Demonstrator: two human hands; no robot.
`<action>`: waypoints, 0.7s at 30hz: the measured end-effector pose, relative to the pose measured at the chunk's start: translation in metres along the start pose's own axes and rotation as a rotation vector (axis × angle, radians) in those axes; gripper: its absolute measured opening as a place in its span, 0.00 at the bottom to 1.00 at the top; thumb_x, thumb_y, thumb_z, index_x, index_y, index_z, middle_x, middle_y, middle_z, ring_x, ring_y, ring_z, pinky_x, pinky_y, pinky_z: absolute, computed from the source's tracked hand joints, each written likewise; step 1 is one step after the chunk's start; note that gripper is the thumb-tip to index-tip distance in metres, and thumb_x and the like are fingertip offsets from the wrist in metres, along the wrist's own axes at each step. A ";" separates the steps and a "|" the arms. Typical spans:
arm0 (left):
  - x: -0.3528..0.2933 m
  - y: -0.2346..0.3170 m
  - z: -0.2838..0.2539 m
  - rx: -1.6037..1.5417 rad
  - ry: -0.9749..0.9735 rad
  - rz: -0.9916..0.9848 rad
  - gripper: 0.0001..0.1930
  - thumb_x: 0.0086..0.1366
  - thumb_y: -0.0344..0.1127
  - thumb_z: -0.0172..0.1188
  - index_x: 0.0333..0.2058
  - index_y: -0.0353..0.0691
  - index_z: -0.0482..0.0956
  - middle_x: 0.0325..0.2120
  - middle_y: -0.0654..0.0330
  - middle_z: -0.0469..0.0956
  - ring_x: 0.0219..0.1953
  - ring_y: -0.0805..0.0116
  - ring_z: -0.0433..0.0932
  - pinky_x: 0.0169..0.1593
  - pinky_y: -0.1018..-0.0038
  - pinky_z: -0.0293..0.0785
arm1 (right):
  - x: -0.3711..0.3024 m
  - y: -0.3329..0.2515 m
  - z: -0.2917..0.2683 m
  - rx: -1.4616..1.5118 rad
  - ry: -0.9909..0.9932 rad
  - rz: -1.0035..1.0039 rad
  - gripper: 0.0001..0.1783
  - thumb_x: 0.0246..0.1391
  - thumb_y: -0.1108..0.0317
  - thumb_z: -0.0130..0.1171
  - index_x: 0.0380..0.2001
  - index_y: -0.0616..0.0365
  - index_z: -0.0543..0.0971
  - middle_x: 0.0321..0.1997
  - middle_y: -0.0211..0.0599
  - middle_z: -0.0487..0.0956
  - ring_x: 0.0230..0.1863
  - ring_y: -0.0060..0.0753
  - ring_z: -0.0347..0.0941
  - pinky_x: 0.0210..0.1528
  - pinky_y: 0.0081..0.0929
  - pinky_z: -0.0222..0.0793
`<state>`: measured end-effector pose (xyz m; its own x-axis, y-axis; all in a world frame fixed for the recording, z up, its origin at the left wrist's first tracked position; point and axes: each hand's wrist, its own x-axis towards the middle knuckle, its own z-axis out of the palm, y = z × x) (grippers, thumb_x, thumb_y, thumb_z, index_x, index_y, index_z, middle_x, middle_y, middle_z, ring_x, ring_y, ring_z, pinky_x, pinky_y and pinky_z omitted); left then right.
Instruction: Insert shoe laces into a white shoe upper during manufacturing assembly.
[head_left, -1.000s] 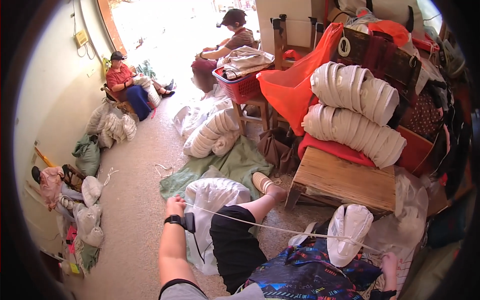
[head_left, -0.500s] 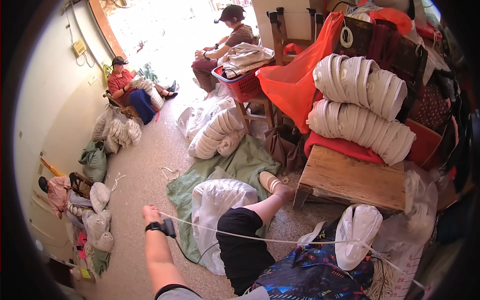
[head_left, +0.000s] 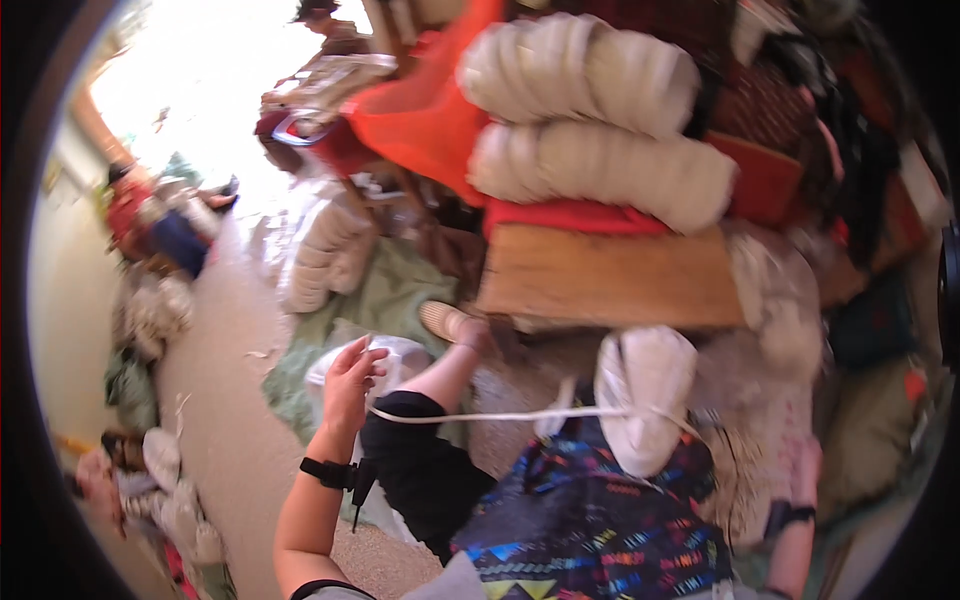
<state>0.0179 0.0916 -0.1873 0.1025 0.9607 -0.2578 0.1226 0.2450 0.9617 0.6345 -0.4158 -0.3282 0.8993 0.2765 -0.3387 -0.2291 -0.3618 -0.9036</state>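
Note:
A white shoe [head_left: 645, 395] rests on the patterned dark cloth [head_left: 600, 510] over my lap, toe toward me. A long white lace [head_left: 500, 415] stretches from the shoe leftward to just beside my left hand [head_left: 355, 380]. That hand is raised over my knee, its fingers loosely bent and apart; the lace's left end shows below them, near the wrist. My right hand [head_left: 798, 465] is at the right, beyond the shoe, blurred, so its fingers cannot be made out. The lace's right part fades out past the shoe.
Ahead, a wooden bench [head_left: 610, 275] carries two stacked rolls of white shoe uppers [head_left: 600, 170] on red cloth. A red bag [head_left: 430, 120] hangs beside them. Left of my leg lies a white plastic bag [head_left: 400, 360] on green sheeting [head_left: 380, 290]. Several people sit farther off.
The view has swung right and blurred. My left hand has come nearer the shoe, fingers loosened, and the lace's left stretch is shorter. My right hand has come into view.

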 end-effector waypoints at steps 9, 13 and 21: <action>-0.060 -0.034 0.205 -0.143 -0.750 0.044 0.07 0.73 0.31 0.48 0.42 0.35 0.72 0.36 0.58 0.80 0.36 0.74 0.78 0.42 0.78 0.75 | -0.151 -0.168 0.237 -0.114 -0.668 -0.212 0.08 0.64 0.65 0.55 0.41 0.57 0.76 0.34 0.26 0.80 0.35 0.16 0.74 0.35 0.16 0.69; -0.084 -0.048 0.234 -0.060 -0.828 -0.019 0.08 0.74 0.34 0.48 0.42 0.36 0.72 0.34 0.62 0.79 0.34 0.78 0.76 0.36 0.80 0.71 | -0.162 -0.155 0.246 -0.240 -0.641 -0.387 0.09 0.62 0.65 0.57 0.36 0.62 0.77 0.30 0.28 0.79 0.31 0.17 0.72 0.33 0.20 0.69; -0.100 -0.050 0.245 0.070 -0.728 0.102 0.09 0.69 0.36 0.56 0.36 0.35 0.78 0.25 0.67 0.77 0.27 0.82 0.70 0.32 0.81 0.69 | -0.158 -0.159 0.242 -0.302 -0.760 -0.315 0.12 0.61 0.63 0.59 0.31 0.63 0.77 0.24 0.26 0.77 0.27 0.15 0.69 0.29 0.20 0.68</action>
<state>0.2438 -0.0488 -0.2322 0.7429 0.6426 -0.1873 0.1381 0.1267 0.9823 0.4388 -0.1863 -0.1946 0.3878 0.8828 -0.2651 0.1931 -0.3591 -0.9131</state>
